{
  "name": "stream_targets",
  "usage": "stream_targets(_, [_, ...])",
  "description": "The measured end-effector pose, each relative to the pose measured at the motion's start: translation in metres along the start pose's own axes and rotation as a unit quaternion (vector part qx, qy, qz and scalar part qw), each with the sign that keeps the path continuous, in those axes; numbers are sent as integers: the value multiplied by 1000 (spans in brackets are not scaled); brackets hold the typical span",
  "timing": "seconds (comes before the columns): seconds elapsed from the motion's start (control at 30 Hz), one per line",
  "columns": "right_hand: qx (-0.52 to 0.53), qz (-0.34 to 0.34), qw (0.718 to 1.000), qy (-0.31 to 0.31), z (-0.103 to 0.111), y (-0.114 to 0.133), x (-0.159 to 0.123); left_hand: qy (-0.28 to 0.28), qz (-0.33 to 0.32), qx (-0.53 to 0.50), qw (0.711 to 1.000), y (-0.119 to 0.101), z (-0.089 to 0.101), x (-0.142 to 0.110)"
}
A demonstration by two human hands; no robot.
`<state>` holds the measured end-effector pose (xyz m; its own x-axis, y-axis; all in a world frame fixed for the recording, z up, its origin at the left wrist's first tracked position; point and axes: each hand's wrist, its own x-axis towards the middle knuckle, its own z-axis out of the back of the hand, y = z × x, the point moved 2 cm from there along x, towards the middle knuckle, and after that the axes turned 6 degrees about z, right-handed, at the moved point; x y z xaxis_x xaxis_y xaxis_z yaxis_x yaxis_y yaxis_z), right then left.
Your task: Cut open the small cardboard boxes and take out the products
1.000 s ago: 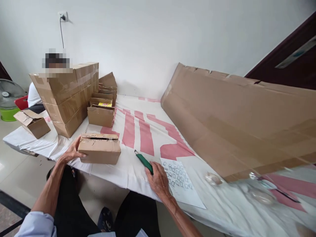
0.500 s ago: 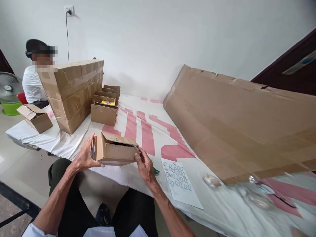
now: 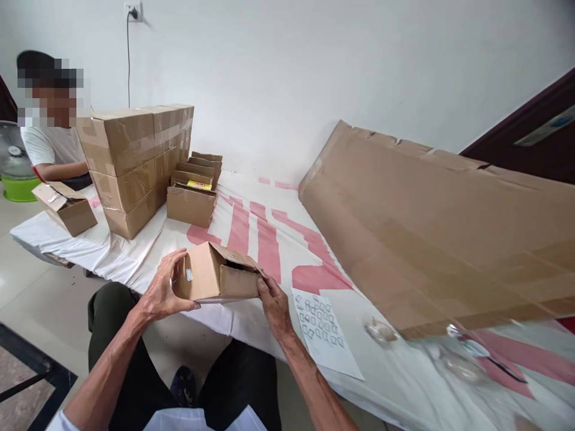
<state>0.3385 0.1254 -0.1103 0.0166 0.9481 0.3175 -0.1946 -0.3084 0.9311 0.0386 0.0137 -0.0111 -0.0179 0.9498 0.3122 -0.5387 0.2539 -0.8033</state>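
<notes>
The left hand (image 3: 164,287) gripped the left end of a small brown carton (image 3: 213,276), thumb along the lower edge and fingers at the upper, a small white label (image 3: 189,275) showing between them; the right hand (image 3: 275,306) pinched the opposite end near the top flap (image 3: 245,259), which sat over a dark gap; the carton was tilted at the near edge of the counter (image 3: 265,194), though whether it touched could not be told; from the carton, open-topped boxes (image 3: 191,205) stood just short of twelve o'clock, a yellow packet (image 3: 199,185) visible among them; stacked taped boxes (image 3: 135,173) rose at eleven; a person (image 3: 54,146) was at ten; a large cardboard panel (image 3: 426,239) stood around three; a marked paper sheet (image 3: 330,344) lay at four.
</notes>
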Motion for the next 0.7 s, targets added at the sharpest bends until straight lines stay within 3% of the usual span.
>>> stream_targets(0.1, [-57, 49, 996, -48, 6, 23, 0, -15, -6, 1, 1000, -1, -2, -1])
stream_targets(0.2, [-141, 218, 961, -89, 9, 80, -1, -29, -18, 20, 999, -5, -7, 1])
stream_targets(0.27, [-196, 358, 912, -48, 3, 128, -5, -38, -28, 37, 998, -10, -12, 4])
stream_targets(0.37, [-259, 496, 824, 87, -20, 181, -7, -59, -33, 61, 996, -18, -23, 8])
stream_targets(0.5, [-372, 539, 734, 180, -52, 201, -2, -83, -30, 83, 993, -26, -33, 10])
stream_targets(0.7, [-461, 528, 684, 202, -64, 199, 3, -83, -15, 84, 993, -29, -38, 9])
